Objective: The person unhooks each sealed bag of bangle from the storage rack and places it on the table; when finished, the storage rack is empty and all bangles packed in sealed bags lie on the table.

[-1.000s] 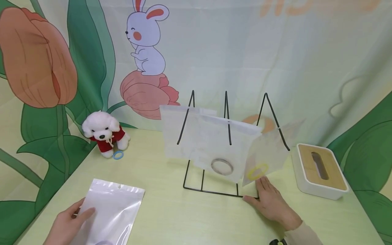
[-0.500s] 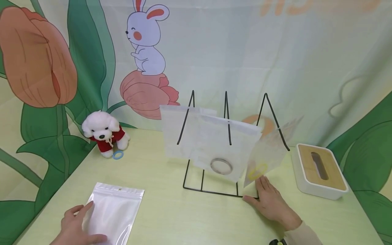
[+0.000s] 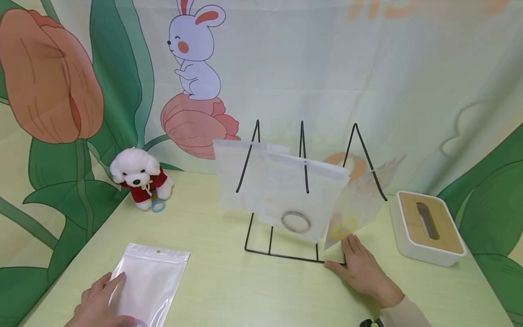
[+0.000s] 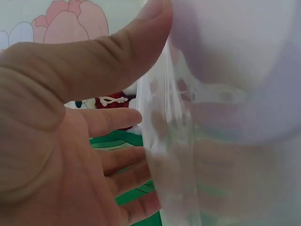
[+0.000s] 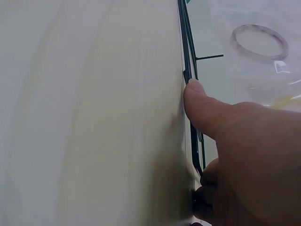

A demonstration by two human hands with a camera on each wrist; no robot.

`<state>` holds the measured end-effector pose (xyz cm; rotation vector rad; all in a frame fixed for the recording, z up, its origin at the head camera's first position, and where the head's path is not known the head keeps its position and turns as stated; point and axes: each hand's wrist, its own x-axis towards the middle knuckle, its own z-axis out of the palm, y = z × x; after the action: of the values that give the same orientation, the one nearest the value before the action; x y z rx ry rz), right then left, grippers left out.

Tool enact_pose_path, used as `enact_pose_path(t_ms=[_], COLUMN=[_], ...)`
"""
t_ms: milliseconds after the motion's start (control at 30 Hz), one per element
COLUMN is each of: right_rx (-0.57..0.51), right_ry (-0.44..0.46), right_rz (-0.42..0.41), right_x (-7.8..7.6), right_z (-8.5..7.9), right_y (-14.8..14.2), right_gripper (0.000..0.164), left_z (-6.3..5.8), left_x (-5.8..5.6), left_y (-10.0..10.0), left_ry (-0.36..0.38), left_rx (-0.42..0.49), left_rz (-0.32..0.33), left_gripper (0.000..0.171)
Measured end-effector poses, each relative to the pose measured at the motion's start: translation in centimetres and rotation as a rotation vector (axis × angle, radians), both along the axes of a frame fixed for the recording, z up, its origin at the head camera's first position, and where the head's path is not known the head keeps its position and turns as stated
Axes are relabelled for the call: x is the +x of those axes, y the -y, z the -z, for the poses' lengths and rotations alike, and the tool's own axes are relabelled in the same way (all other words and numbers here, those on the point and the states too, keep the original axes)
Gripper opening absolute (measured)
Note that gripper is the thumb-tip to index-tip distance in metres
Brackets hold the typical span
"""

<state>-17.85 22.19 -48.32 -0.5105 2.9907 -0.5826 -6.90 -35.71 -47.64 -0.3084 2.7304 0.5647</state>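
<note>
In the head view my left hand [image 3: 100,302] lies on the left edge of a white zip bag [image 3: 153,281] on the table, fingers fairly straight and thumb over its lower part. The left wrist view shows a pale purple ring [image 4: 268,122] through the bag's clear film. My right hand [image 3: 363,272] rests at the front right corner of a black wire rack [image 3: 286,258], its thumb touching the front bar. Similar bags hang on the rack's hooks; one bag [image 3: 282,195] contains a grey bangle [image 3: 296,232], another bag [image 3: 363,200] a yellow ring [image 3: 344,239].
A white toy dog [image 3: 136,170] in a red top stands at the back left, a blue ring [image 3: 158,206] at its feet. Right of the rack is a tissue box [image 3: 429,227] with a wooden lid. A printed curtain [image 3: 286,59] hangs behind the table.
My left hand has loosened its hold on the zip bag and spread over its left edge; the bag's top has dropped slightly. The right hand stays at the rack.
</note>
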Motion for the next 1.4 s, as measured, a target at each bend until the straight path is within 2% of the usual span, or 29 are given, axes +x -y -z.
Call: enact_pose_path(t_ms=[167, 367, 600, 900, 1000, 1067, 1167, 1233, 1300, 1400], right_rx=[-0.003, -0.008, -0.020, -0.038, -0.018, -0.007, -0.004, -0.006, -0.009, -0.012], right_ry=[-0.024, -0.049, -0.054, -0.052, -0.031, -0.015, -0.006, 0.003, 0.007, 0.012], right_rz=[-0.007, -0.014, -0.009, -0.011, -0.008, -0.004, 0.003, 0.005, 0.004, 0.005], right_x=[-0.1, 0.0, -0.1, 0.0, 0.1, 0.1, 0.0, -0.1, -0.1, -0.2], right_z=[0.0, 0.0, 0.3, 0.4, 0.2, 0.1, 0.0, 0.0, 0.1, 0.2], right_y=[0.0, 0.1, 0.0, 0.1, 0.2, 0.2, 0.1, 0.1, 0.0, -0.1], right_gripper=[0.091, 0.091, 0.090, 0.090, 0.091, 0.091, 0.092, 0.093, 0.094, 0.094], left_z=[0.2, 0.4, 0.4, 0.8, 0.4, 0.0, -1.0, -1.7, -2.4, -3.4], left_x=[-0.1, 0.1, -0.1, -0.2, -0.2, -0.1, -0.2, -0.4, -0.6, -1.0], left_y=[0.4, 0.7, 1.1, 1.7, 1.7, 1.7, 1.4, 0.9, 0.4, -0.7], left_ry=[0.051, 0.037, 0.128, 0.158, 0.105, 0.017, -0.078, -0.091, -0.068, -0.060], left_rx=[-0.002, -0.006, 0.101, 0.164, 0.161, 0.130, 0.093, 0.102, 0.127, 0.140], left_rz=[0.018, 0.084, 0.016, 0.003, 0.039, 0.093, 0.123, 0.103, 0.059, 0.031], left_gripper=[0.124, 0.114, 0.126, 0.131, 0.123, 0.111, 0.096, 0.093, 0.094, 0.095])
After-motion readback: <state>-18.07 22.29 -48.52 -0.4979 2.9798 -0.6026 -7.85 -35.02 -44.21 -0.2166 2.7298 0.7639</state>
